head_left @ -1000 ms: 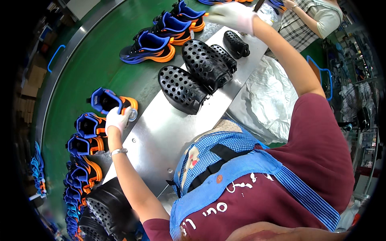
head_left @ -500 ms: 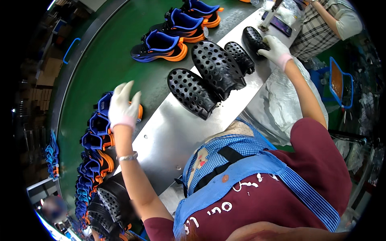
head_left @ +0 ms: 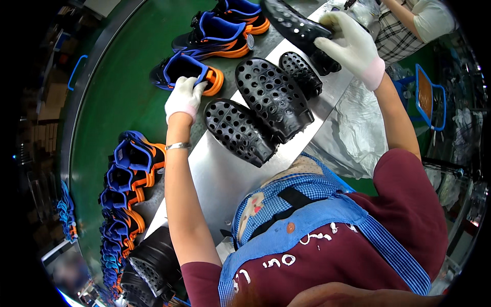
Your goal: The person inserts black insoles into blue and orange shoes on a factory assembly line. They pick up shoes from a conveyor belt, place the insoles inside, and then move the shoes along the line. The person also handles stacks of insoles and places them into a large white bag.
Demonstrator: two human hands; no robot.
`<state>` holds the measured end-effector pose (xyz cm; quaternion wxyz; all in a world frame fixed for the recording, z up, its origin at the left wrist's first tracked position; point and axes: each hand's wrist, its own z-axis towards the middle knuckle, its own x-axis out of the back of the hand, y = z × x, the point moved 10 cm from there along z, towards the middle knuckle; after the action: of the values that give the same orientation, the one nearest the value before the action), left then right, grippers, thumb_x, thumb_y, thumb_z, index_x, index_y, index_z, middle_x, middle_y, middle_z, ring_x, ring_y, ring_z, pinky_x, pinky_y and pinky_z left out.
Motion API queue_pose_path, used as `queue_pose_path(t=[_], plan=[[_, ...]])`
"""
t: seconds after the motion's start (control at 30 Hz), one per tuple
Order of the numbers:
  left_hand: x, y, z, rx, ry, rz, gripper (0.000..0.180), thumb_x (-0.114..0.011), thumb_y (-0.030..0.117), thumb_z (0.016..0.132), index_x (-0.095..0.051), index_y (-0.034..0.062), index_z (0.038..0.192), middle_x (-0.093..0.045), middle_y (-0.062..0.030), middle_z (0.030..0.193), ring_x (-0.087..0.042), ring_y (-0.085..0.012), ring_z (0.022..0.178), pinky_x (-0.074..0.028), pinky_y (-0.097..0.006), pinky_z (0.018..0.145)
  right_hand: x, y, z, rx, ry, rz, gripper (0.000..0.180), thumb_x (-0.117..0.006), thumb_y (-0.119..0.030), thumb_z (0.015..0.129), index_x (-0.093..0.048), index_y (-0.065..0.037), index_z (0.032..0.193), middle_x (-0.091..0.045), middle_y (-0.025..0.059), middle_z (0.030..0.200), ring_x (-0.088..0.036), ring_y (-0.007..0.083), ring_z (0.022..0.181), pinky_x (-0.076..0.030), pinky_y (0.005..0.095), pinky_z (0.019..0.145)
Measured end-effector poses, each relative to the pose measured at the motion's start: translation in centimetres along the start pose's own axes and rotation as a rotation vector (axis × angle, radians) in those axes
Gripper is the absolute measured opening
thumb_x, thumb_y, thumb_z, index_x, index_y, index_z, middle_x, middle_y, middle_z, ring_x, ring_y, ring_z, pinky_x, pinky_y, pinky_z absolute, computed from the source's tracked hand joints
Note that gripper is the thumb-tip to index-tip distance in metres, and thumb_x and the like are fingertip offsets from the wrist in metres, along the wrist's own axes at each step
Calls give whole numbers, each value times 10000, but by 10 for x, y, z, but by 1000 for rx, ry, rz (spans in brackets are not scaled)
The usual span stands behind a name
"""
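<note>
My left hand (head_left: 183,97), in a white glove, has its fingers curled over the heel collar of a black, blue and orange sports shoe (head_left: 164,73). In my gloved right hand (head_left: 354,47) is a black plastic shoe form (head_left: 292,26) full of round holes, gripped near one end and raised above the metal bench. Below it lie a large perforated shoe form (head_left: 268,91), another one (head_left: 236,128) to its left and a smaller one (head_left: 298,67) to its right. The fingertips inside the shoe are partly hidden.
More such shoes (head_left: 220,33) stand on the green conveyor (head_left: 110,97), with a long row (head_left: 134,153) at left. Black shoe forms (head_left: 153,261) are heaped at lower left. Clear plastic sheeting (head_left: 358,130) hangs beside the silver bench (head_left: 204,171). Another person (head_left: 427,20) is at upper right.
My left hand has moved right and away from me onto the heel of the nearest shoe. My right hand has lifted the shoe form off the bench and swung it left. The shoes have shifted slightly.
</note>
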<state>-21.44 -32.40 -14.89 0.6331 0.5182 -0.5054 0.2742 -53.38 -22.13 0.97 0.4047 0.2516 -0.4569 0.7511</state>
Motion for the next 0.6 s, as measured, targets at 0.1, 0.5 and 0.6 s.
queue_pose_path(t=[0.1, 0.5, 0.6], plan=[[9, -24, -27, 52, -19, 33, 332, -539, 404, 927, -673, 121, 1039, -587, -123, 1098, -606, -345, 977, -491, -422, 824, -11, -67, 18, 178, -78, -49, 390, -719, -104, 786, -573, -1, 1133, -621, 95, 1022, -623, 171, 946, -500, 289, 861], [96, -11, -157, -209, 119, -1760, 686, -663, 270, 907, -327, 9, 1445, -452, -198, 1413, -487, -283, 1278, -429, -402, 1048, -94, -267, -2, 638, -382, 274, 323, -687, -198, 779, -599, -19, 1032, -616, 147, 891, -631, 293, 831, -514, 369, 765], [80, -14, -168, -275, 104, -2027, 624, -636, 321, 933, -360, 61, 1428, -503, -170, 1365, -532, -289, 1225, -449, -475, 1040, -127, -289, -15, 632, -529, 129, 382, -724, -168, 780, -585, -23, 1106, -618, 134, 980, -625, 283, 915, -511, 357, 821]])
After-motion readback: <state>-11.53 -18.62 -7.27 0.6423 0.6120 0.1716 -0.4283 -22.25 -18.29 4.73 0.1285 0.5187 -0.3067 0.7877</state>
